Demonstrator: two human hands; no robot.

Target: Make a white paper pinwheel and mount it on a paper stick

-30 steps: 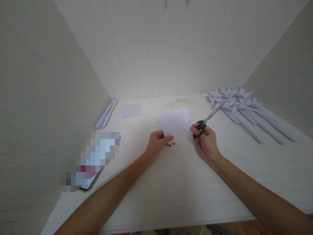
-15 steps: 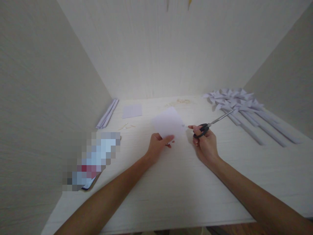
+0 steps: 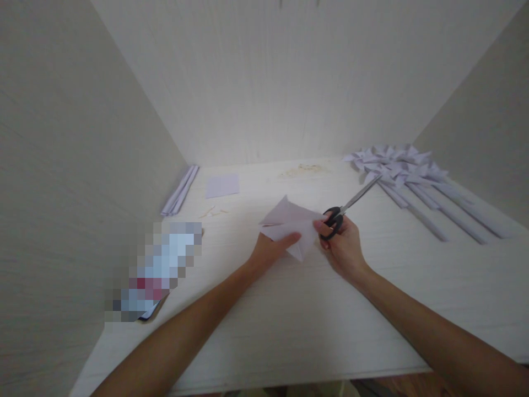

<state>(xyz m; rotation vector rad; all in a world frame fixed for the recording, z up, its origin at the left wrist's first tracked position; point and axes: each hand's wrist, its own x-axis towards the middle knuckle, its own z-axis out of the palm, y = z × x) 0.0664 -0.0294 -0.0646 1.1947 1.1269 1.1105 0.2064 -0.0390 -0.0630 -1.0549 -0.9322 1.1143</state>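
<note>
My left hand [image 3: 270, 249] grips a pale lilac sheet of paper [image 3: 290, 225] with the thumb on top, and the sheet is bent over into a fold. My right hand [image 3: 343, 245] holds black-handled scissors [image 3: 346, 205] with the silver blades pointing up and to the right, away from the paper. Fingertips of my right hand also touch the sheet's right edge. Both hands hover just above the white table [image 3: 289, 309], near its middle.
Several folded paper pinwheels on long paper sticks [image 3: 407, 176] lie at the back right. A small lilac square [image 3: 222, 185] and a bundle of paper strips [image 3: 180, 191] lie at the back left. A blurred flat object [image 3: 155, 270] rests near the left wall.
The sheet was flat and held up; now it is bent over into a fold. My right hand has come back to its right edge, and the scissor blades have tilted upward.
</note>
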